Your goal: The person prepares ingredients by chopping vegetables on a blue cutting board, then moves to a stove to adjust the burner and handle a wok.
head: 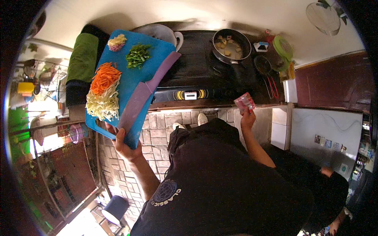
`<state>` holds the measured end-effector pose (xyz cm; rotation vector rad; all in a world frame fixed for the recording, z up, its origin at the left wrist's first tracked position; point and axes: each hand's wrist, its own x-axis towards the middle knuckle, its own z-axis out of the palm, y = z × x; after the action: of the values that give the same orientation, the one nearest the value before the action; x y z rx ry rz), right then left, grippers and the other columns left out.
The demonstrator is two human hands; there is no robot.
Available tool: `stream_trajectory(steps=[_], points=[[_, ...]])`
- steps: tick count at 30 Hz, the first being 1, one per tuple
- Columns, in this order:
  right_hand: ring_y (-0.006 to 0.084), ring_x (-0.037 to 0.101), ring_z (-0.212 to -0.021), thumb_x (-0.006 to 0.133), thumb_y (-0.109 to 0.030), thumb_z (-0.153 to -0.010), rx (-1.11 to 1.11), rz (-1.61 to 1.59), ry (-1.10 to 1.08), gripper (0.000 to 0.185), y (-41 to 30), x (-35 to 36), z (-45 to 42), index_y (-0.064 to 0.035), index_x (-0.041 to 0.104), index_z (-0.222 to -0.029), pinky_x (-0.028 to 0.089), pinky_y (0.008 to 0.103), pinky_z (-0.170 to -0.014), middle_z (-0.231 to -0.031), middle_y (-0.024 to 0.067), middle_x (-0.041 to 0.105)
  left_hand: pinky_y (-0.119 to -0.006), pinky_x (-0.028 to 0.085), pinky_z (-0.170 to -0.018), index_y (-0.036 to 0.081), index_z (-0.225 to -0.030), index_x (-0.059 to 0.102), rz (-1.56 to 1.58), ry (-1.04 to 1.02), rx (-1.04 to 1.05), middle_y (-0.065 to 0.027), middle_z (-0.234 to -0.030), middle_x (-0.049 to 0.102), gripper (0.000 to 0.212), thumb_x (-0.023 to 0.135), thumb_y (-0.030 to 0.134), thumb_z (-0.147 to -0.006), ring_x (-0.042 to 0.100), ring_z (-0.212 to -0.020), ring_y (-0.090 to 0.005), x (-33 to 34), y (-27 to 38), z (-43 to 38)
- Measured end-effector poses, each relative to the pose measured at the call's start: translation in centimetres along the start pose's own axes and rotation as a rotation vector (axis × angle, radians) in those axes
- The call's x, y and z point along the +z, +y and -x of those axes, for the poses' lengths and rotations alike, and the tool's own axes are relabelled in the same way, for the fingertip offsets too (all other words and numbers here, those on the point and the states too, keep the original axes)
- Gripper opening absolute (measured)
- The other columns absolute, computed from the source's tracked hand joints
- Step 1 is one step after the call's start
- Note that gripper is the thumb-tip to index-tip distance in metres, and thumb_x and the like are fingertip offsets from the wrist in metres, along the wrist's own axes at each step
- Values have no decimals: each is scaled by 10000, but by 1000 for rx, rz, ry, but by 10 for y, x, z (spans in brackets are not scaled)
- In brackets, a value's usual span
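Observation:
My left hand (127,144) grips a blue cutting board (118,65) by its near end, with the thumb over the blade of a purple-handled knife (135,103) lying along the board. Shredded carrot (105,78) and shredded cabbage (103,104) form adjoining heaps on its left side. Farther up sit chopped green leaves (138,55) and a small pile of minced garlic and onion or similar (117,43). In my right hand (247,118) is a small red-and-clear plastic packet (245,102), held at the stove's front edge. A pan (231,46) with pale chunks in liquid stands on the stove.
A white-handled pot or colander (156,33) is partly hidden behind the board on the black stove (192,59). A strainer with red handles (265,69) and a green-lidded container (283,48) stand at right. A green cloth (83,57) lies left. Another person's arm (327,171) shows behind, at right.

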<state>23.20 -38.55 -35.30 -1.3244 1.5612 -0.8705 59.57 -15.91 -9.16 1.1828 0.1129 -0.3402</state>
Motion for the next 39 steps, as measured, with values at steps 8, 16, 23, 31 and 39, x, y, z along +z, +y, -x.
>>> stream_trajectory(steps=[8, 16, 23, 31, 39], points=[[370, 617, -724, 572, -248, -935, -267, 218, 459, 308, -59, -27, -50, 48, 650, -963, 463, 429, -652, -791, 216, 653, -376, 489, -876, 105, -1454, 351, 27, -131, -17, -162, -1189, 588, 684, 569, 92, -806, 585, -1068, -279, 13, 49, -40], [358, 606, -793, 602, -194, -912, -274, 582, 335, 233, -38, -15, -96, 36, 635, -923, 461, 437, -715, -844, 197, 627, -358, 495, -836, 70, -1424, 397, 35, 41, 0, -133, -1129, 613, 600, 567, 90, -849, 612, -969, -243, 14, 62, -27], [369, 587, -976, 573, -61, -860, -381, 718, 280, 277, -54, -21, -98, -7, 623, -1127, 465, 448, -855, -1033, 195, 618, -351, 499, -815, 77, -1398, 423, 11, 12, -40, -106, -1135, 613, 580, 588, 99, -842, 622, -940, -224, -3, 108, -26], [374, 565, -1115, 559, 1, -768, -293, 691, 212, 503, -73, -40, -93, -43, 573, -1268, 444, 430, -965, -1188, 210, 605, -399, 507, -911, 102, -1429, 382, 88, 0, -27, -159, -1278, 536, 708, 586, 5, -758, 576, -1107, -311, 14, 128, -9], [368, 575, -1107, 642, 12, -706, -250, 664, -8, 557, -105, -67, -94, -28, 570, -1257, 450, 432, -962, -1167, 215, 605, -367, 504, -858, 115, -1423, 398, 30, 87, -23, -123, -1202, 584, 667, 593, 32, -790, 607, -1014, -253, 26, 142, 6]])
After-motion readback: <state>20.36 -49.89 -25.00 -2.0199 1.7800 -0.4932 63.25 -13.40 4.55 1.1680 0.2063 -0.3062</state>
